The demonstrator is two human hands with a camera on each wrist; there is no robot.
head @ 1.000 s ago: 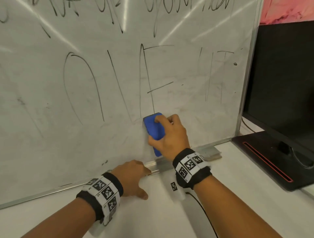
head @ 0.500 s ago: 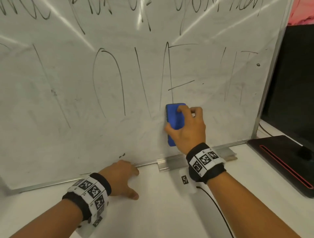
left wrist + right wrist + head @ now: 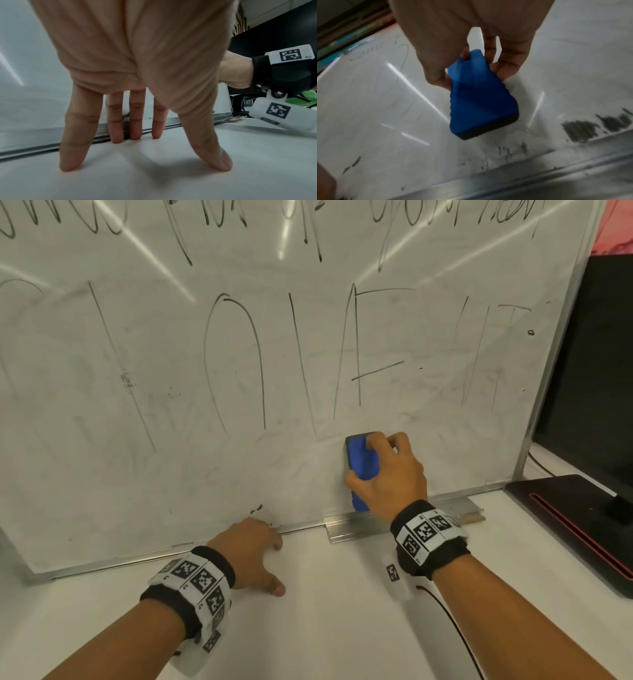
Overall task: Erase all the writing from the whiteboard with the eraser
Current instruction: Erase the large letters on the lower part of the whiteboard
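The whiteboard (image 3: 171, 378) stands upright on the table, with black letters across its middle and a line of script along its top. My right hand (image 3: 387, 474) grips the blue eraser (image 3: 361, 463) and holds it flat against the board's lower part, just under the letters. In the right wrist view the eraser (image 3: 476, 97) shows its dark felt underside, pinched between thumb and fingers (image 3: 505, 67). My left hand (image 3: 251, 546) rests with straight, spread fingers (image 3: 135, 121) on the table, fingertips at the board's bottom rail.
A metal tray (image 3: 404, 518) runs along the board's bottom edge, with dark smudges (image 3: 583, 129) above it. A black device (image 3: 582, 518) with a red stripe lies at the right on the white table (image 3: 325, 628). A black cable (image 3: 452, 631) trails below my right wrist.
The eraser and my right hand have slid down the board, away from the letter stems. My view has shifted, showing more of the board's left side. The left hand stays at the rail.
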